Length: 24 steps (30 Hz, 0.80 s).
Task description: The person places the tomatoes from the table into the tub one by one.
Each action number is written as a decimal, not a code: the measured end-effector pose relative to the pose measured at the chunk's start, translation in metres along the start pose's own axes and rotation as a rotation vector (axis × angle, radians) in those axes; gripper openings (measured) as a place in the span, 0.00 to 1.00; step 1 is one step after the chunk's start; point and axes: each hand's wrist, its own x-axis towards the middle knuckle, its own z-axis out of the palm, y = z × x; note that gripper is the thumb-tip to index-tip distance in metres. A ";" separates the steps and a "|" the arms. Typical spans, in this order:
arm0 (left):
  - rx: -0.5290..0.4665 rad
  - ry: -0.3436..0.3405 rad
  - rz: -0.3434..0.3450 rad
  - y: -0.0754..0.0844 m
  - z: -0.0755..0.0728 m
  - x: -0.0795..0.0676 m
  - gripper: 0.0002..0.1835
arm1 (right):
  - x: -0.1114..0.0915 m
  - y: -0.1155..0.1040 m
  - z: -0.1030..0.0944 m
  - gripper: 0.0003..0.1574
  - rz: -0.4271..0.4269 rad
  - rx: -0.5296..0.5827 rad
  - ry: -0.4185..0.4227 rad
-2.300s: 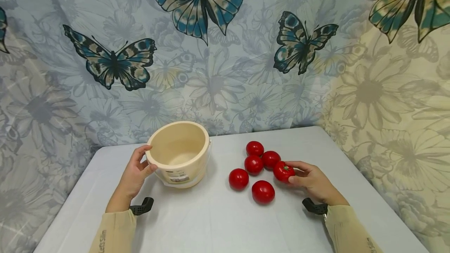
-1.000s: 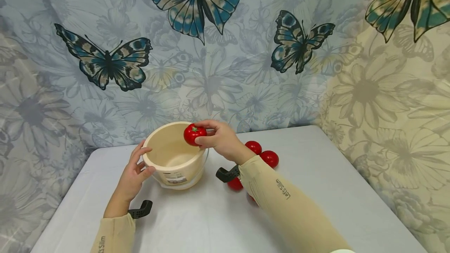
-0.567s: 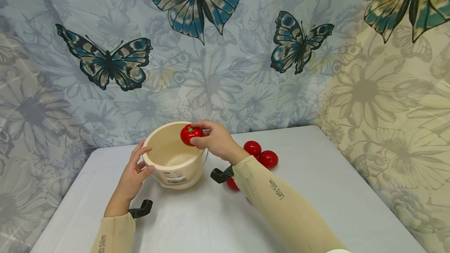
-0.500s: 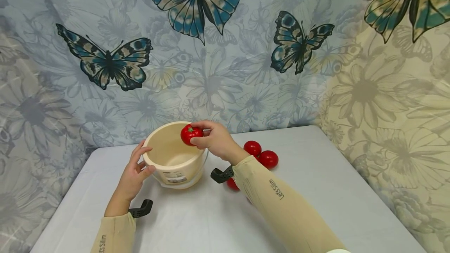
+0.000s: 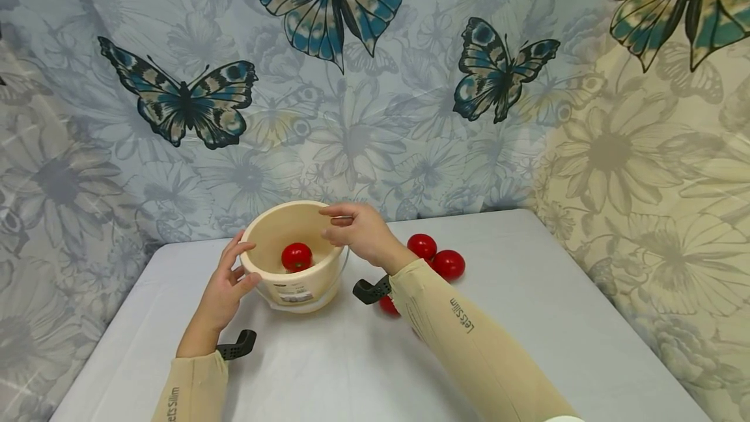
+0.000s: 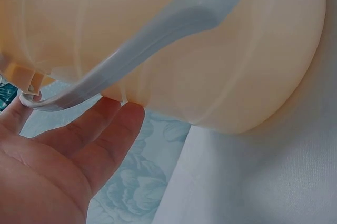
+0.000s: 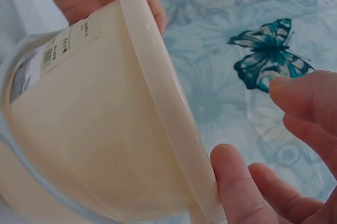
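Note:
A cream plastic bucket [image 5: 321,282] with a label and a pale wire-like handle stands at the table's left-centre, its mouth facing me. Inside it lies a red tomato [image 5: 296,257]. My left hand [image 5: 224,288] grips the bucket's left rim, index finger over the edge and thumb on the outer wall; in the left wrist view its other fingers rest against the side, near the grey handle [image 6: 158,34]. At the right of the mouth hovers my right hand [image 5: 364,237], thumb and fingers parted with nothing between them. Its fingertips show beside the rim [image 7: 168,92] in the right wrist view.
To the right of the bucket lie more tomatoes, one at the back [image 5: 422,247], another beside it [image 5: 449,266], and others partly hidden behind my right sleeve [image 5: 469,337]. A white cloth covers the table [image 5: 328,370]. Behind it hangs a butterfly-patterned curtain [image 5: 357,148].
My right hand carried a tomato from the group on the right to over the bucket, then let it go; it now lies inside. The left hand has stayed on the rim.

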 end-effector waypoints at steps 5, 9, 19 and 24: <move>0.004 0.002 -0.002 0.001 0.000 0.000 0.28 | -0.002 -0.002 -0.001 0.24 -0.001 -0.078 -0.002; 0.000 0.003 0.002 0.001 0.001 0.000 0.28 | -0.002 0.000 -0.001 0.24 -0.005 -0.087 0.002; -0.011 0.000 0.019 0.006 0.002 -0.001 0.28 | -0.009 0.006 -0.004 0.26 -0.071 0.053 0.007; -0.016 0.001 0.008 0.006 0.002 -0.001 0.28 | -0.020 0.013 -0.009 0.26 -0.112 0.211 -0.011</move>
